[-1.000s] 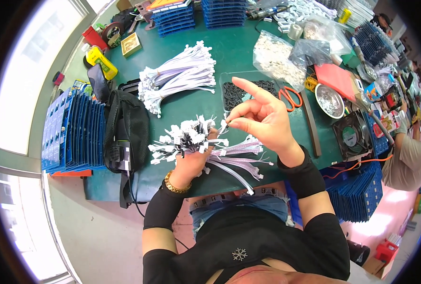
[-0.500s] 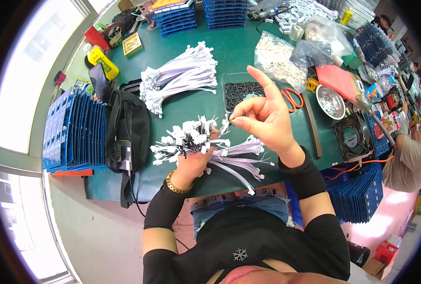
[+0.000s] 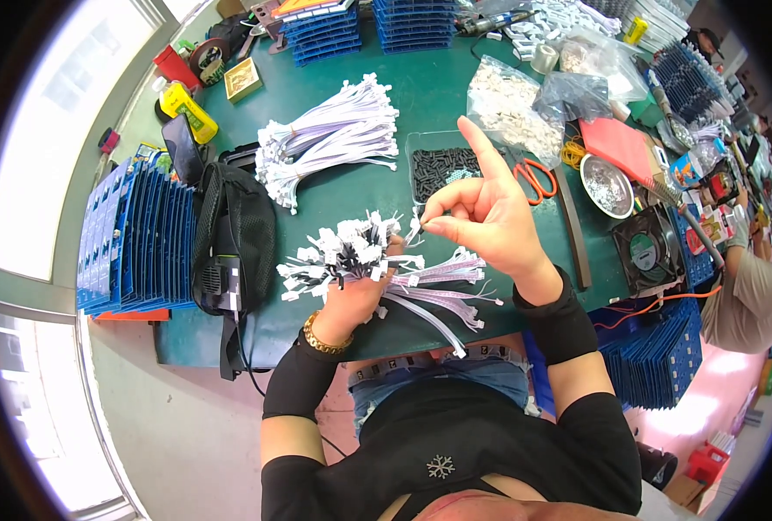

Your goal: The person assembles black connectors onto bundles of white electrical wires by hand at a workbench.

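My left hand point(image 3: 351, 307), with a gold band at the wrist, is closed round a thick bundle of white cables point(image 3: 347, 247). White connectors and black pieces crowd the bundle's end, and flat cable tails spread out to the right of my fist. Above and to the right, my right hand point(image 3: 494, 217) pinches thumb against a finger, with another finger pointing up. Something small and dark shows at the pinch, too small to name, close to a white connector point(image 3: 414, 227). Behind the right hand lies a clear tray holding short black tubes point(image 3: 438, 167), partly covered by the fingers.
Tied white cables point(image 3: 329, 135) lie farther back on the green table point(image 3: 221, 334). Left stand a black bag point(image 3: 234, 234) and blue boards point(image 3: 134, 239). Right are orange scissors point(image 3: 538, 182), a dark bar point(image 3: 570, 230), a metal bowl point(image 3: 606, 185) and a fan point(image 3: 646, 250). Another person's arm point(image 3: 738, 234) shows far right.
Both hands stay almost in place. My right hand has shifted very slightly, its pinch still beside the white connector; the left keeps its hold on the cables.
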`<state>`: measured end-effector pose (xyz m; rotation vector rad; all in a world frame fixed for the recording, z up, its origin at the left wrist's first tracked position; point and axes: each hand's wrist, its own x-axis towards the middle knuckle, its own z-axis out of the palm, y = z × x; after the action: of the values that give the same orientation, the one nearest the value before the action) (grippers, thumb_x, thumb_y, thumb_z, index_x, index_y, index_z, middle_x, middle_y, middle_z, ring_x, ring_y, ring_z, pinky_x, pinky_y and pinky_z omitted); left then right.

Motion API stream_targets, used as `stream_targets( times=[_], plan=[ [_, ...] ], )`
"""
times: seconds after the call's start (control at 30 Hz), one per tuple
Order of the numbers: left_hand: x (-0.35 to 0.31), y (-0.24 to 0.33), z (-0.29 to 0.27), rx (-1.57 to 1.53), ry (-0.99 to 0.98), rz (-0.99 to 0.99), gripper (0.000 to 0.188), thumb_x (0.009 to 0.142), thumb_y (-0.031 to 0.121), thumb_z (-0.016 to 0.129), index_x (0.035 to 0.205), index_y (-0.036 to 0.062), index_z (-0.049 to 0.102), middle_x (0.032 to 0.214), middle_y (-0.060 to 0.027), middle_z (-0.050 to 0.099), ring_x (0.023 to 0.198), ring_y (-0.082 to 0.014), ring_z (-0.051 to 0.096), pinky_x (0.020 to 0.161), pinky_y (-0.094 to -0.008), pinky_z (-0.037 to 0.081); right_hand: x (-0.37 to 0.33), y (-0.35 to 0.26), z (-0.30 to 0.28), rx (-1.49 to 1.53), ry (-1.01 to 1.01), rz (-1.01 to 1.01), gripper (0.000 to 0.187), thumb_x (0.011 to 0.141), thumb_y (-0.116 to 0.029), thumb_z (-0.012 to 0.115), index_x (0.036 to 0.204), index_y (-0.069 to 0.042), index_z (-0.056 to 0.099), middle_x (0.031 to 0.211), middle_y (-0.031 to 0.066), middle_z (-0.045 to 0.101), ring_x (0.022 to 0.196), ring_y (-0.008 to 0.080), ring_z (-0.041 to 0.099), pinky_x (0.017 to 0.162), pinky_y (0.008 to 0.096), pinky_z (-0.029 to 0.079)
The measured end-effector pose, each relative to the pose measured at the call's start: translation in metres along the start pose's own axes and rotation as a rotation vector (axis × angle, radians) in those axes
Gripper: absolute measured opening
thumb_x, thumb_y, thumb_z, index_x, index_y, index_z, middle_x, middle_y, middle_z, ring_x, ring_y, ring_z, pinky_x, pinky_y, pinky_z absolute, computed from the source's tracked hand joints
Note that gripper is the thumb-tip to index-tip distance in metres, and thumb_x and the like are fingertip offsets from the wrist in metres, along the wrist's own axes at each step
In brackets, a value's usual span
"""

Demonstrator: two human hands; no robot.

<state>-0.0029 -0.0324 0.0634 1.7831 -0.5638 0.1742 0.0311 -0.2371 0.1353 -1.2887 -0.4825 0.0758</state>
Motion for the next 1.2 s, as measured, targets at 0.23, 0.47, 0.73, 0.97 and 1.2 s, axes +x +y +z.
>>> stream_targets(
  times=[0.23, 0.47, 0.73, 0.97, 1.2],
  plan=[
    [0.006, 0.007, 0.005, -0.117, 0.083, -0.031, 0.009, 0.081, 0.002, 0.061, 0.088, -0.0006, 0.057, 0.087, -0.0036, 0.056, 0.075, -0.0107, 0.051, 0.065, -0.0248, 0.042, 0.000, -0.004, -0.004, 0.009, -0.079, 0.033, 0.097, 0.071, 0.010, 0.063, 0.143, -0.007, 0.000, 0.082, 0.0115, 0.063, 0.056, 0.0008, 0.045, 0.052, 0.0142, 0.034],
    [0.005, 0.009, 0.004, -0.136, 0.094, -0.122, 0.016, 0.081, 0.005, 0.060, 0.097, 0.0026, 0.062, 0.095, -0.0067, 0.062, 0.090, -0.0192, 0.058, 0.080, -0.0308, 0.044, 0.002, -0.003, -0.002, -0.028, -0.159, 0.069, 0.101, 0.071, 0.009, 0.062, 0.142, -0.011, -0.006, 0.080, 0.0068, 0.062, 0.051, -0.0004, 0.039, 0.048, 0.0144, 0.032],
    [0.005, 0.007, 0.008, -0.341, 0.268, -0.129, 0.011, 0.081, 0.005, 0.062, 0.092, 0.0011, 0.061, 0.079, -0.0031, 0.060, 0.068, -0.0105, 0.056, 0.060, -0.0239, 0.045, -0.004, 0.015, 0.015, -0.160, -0.146, -0.103, 0.101, 0.072, 0.010, 0.059, 0.142, -0.011, -0.011, 0.083, 0.0060, 0.063, 0.050, -0.0009, 0.040, 0.048, 0.0134, 0.030],
    [0.007, 0.015, 0.007, -0.487, 0.270, -0.239, 0.012, 0.084, 0.007, 0.060, 0.094, 0.0008, 0.059, 0.083, -0.0021, 0.061, 0.072, -0.0100, 0.056, 0.065, -0.0240, 0.046, -0.007, 0.033, 0.019, -0.209, -0.019, -0.261, 0.089, 0.070, 0.007, 0.062, 0.141, -0.002, 0.010, 0.079, 0.0026, 0.063, 0.047, -0.0002, 0.039, 0.046, 0.0154, 0.033],
    [0.006, 0.003, 0.006, -0.543, 0.249, -0.245, 0.016, 0.077, -0.001, 0.061, 0.092, 0.0015, 0.058, 0.083, -0.0012, 0.059, 0.073, -0.0085, 0.054, 0.064, -0.0214, 0.042, 0.031, 0.031, -0.040, -0.810, -0.041, -0.162, 0.030, 0.074, -0.005, 0.066, 0.103, -0.004, 0.063, 0.075, 0.0067, 0.066, 0.062, 0.0109, 0.060, 0.058, 0.0240, 0.047]
  ],
)
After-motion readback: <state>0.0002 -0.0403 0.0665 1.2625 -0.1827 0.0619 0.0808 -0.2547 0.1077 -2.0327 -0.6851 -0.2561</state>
